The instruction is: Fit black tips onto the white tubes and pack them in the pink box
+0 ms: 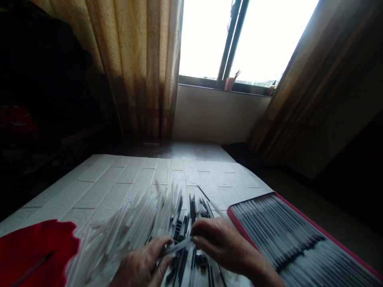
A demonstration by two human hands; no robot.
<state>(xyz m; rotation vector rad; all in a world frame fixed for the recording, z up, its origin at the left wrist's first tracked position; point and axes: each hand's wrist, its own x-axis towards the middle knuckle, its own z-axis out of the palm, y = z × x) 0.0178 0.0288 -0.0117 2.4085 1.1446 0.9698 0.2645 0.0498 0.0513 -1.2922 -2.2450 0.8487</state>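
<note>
A clear plastic tube [180,244] spans the gap between my two hands. Its left end is pinched by my left hand [143,263], its right end by the closed fingers of my right hand [223,243]. Beneath and left of them lies a heap of translucent tubes [119,231]. Black refills [192,209] and small black parts [202,261] are spread under and between the hands. To the right, a red-edged box [275,223] holds rows of assembled pens with dark middles.
A red cloth [32,255] with one pen-like stick on it lies at the lower left. The table [185,171] has a white brick-pattern cover. Behind are curtains [134,59] and a window with a small cup [229,83] on its sill.
</note>
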